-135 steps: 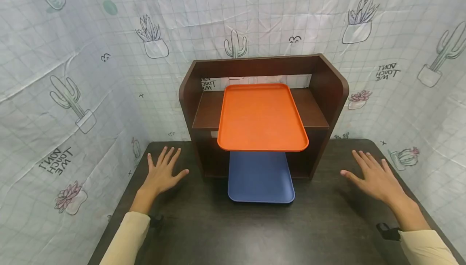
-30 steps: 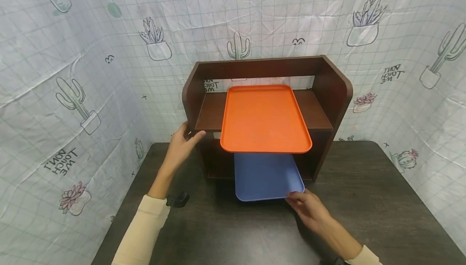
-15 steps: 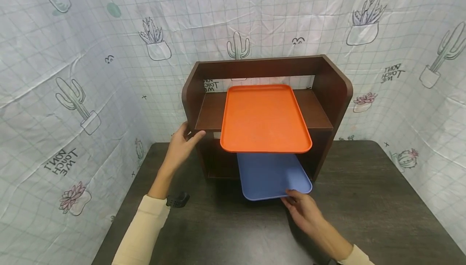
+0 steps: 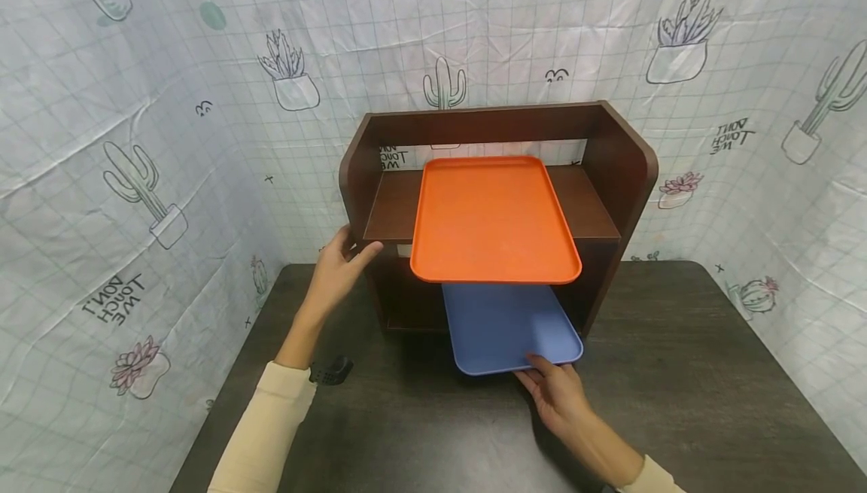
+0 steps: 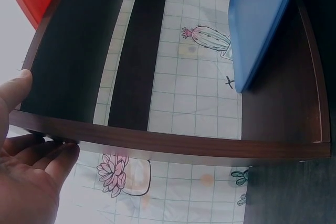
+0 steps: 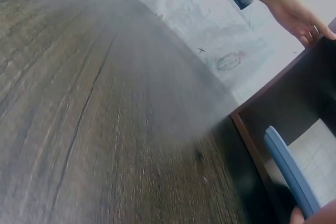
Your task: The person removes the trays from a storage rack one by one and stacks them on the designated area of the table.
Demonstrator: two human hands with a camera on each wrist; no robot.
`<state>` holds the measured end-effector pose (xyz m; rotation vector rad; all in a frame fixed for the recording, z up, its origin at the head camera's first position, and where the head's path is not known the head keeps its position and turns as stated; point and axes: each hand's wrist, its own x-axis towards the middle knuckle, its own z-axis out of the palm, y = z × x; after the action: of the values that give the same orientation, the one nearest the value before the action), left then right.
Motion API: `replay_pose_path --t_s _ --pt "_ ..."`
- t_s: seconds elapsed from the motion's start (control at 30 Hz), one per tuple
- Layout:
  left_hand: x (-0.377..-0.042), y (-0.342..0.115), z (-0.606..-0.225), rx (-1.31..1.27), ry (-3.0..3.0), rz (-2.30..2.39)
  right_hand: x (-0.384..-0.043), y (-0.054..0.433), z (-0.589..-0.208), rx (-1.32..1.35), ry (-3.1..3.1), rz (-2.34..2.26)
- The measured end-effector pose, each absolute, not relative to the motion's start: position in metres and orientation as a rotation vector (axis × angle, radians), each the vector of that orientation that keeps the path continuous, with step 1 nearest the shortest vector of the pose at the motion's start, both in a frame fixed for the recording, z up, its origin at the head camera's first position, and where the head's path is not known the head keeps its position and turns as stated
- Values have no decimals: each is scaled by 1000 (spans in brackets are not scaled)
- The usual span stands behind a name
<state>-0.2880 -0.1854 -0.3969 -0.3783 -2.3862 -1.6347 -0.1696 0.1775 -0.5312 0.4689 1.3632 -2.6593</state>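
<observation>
A blue tray (image 4: 508, 327) juts out from the lower level of a dark brown shelf (image 4: 618, 169). My right hand (image 4: 564, 401) pinches its front rim right of the middle, thumb on top and fingers below. On the shelf's left side panel, my left hand (image 4: 336, 271) grips the front edge, with the thumb on the inner side and fingers outside, as the left wrist view shows. An orange tray (image 4: 494, 218) lies on the upper level, its front overhanging the blue one. The blue tray's rear part is hidden beneath it.
The shelf stands at the back of a dark wooden table (image 4: 433, 440). A white gridded cloth (image 4: 501, 34) with cactus prints hangs behind and on both sides. A black wrist strap (image 4: 332, 371) sits at my left wrist.
Both hands were spread over the table; now the left grips the shelf and the right the blue tray. The tray's front has shifted right, and my right hand has slid left along its rim.
</observation>
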Motion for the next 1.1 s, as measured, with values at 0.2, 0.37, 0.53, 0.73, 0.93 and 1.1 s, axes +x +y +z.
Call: replay_pose_path --t_s 0.2,0.37,0.53,0.73,0.93,1.1 --pt "-288 -185 -397 -394 -2379 -1637 -169 176 -533 513 1397 -2648" --pt "-286 -185 -397 -401 -2378 -1649 -170 177 -534 542 1393 -2639" --pt "-287 -185 -397 -401 -2377 -1662 -171 179 -534 548 1372 -2646" --pt "-288 -185 -397 -401 -2367 -1687 -171 183 -532 566 1395 -2641" --pt "-286 -186 -396 -418 -2349 -1703 -172 190 -529 600 1463 -2610" --pt "-287 -187 -396 -408 -2344 -1694 -174 196 -527 642 1501 -2574"
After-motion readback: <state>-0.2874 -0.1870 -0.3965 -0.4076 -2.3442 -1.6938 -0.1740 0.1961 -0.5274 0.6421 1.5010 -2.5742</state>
